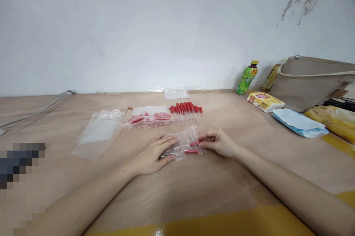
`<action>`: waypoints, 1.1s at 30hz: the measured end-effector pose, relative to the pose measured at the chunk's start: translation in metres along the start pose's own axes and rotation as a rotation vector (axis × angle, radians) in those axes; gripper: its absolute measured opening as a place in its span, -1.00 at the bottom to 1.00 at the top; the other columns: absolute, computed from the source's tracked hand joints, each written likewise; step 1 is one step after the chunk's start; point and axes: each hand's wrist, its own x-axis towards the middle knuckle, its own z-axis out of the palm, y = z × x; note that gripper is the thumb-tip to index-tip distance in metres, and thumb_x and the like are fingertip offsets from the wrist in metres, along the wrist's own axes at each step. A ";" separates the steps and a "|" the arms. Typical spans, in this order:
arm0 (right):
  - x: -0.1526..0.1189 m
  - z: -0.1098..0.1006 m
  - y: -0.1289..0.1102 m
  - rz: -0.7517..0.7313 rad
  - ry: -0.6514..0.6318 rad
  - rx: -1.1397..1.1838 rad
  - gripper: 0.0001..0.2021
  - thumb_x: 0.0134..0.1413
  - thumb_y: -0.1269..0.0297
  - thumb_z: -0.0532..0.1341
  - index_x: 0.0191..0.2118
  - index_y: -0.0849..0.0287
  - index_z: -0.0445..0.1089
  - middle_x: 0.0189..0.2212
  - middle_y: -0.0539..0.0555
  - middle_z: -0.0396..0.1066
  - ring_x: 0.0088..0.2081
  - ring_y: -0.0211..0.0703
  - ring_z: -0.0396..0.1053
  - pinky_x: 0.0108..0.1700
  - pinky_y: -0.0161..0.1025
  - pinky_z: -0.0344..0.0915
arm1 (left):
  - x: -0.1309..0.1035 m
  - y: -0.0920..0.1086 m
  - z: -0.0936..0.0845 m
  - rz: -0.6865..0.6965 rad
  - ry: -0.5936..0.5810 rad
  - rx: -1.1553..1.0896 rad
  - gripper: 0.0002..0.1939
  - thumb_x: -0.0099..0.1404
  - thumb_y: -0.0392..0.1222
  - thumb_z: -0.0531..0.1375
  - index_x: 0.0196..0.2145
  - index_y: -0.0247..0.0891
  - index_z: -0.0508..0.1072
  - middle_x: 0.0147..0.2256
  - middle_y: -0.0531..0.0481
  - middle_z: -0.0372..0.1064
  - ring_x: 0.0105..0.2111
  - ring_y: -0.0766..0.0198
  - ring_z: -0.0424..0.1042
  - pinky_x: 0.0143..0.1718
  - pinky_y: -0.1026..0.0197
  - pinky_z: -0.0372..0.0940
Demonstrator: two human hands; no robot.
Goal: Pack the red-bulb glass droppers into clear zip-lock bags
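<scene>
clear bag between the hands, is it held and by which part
The left hand lies on the left end of the clear bag. The right hand is at its right end; whether its fingers pinch bag or red piece can't be told.

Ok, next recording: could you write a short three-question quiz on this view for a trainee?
1. Multiple choice. Where does the row of red-topped pieces lie relative to the clear bag between the hands?
A) Nearer the camera
B) Nearer the wall
C) Underneath it

2. True or false: the green bottle has a yellow cap.

3. Short answer: which hand is at the end of that bag where red shows through?

Key: 1 B; 2 true; 3 the right hand.
</scene>
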 end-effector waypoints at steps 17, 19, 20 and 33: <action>-0.004 0.009 -0.007 0.074 -0.071 -0.010 -0.76 -0.25 0.13 0.29 -0.49 0.21 0.40 -0.61 -0.06 0.36 -0.58 -0.37 0.23 -0.51 -0.38 0.13 | 0.000 0.001 0.000 0.004 -0.011 0.007 -0.50 0.32 -0.02 0.01 0.17 -0.15 0.06 0.15 -0.06 0.07 0.16 0.15 0.02 0.17 -0.07 -0.13; -0.005 0.008 -0.009 0.091 -0.088 0.025 -0.75 -0.24 0.13 0.28 -0.44 0.22 0.39 -0.59 -0.05 0.37 -0.58 -0.38 0.23 -0.50 -0.39 0.13 | 0.000 0.001 0.000 0.001 -0.012 0.004 -0.50 0.32 -0.02 0.01 0.17 -0.14 0.06 0.15 -0.06 0.07 0.16 0.15 0.01 0.17 -0.07 -0.13; -0.005 0.006 -0.008 0.100 -0.079 0.039 -0.73 -0.22 0.13 0.27 -0.38 0.21 0.38 -0.58 -0.05 0.38 -0.58 -0.38 0.23 -0.50 -0.39 0.14 | 0.000 0.001 0.000 0.001 -0.014 0.002 -0.51 0.32 -0.03 0.01 0.17 -0.13 0.06 0.15 -0.06 0.07 0.17 0.15 0.01 0.17 -0.06 -0.13; 0.096 -0.063 0.026 0.167 0.593 -0.709 -0.65 -0.12 0.11 0.20 -0.22 0.23 0.35 -0.35 0.12 0.42 -0.33 -0.18 0.35 -0.31 -0.30 0.22 | -0.001 0.001 -0.001 -0.015 -0.046 0.018 -0.57 0.33 -0.02 -0.01 0.14 -0.07 0.15 0.17 -0.05 0.02 0.18 0.13 -0.04 0.17 -0.09 -0.15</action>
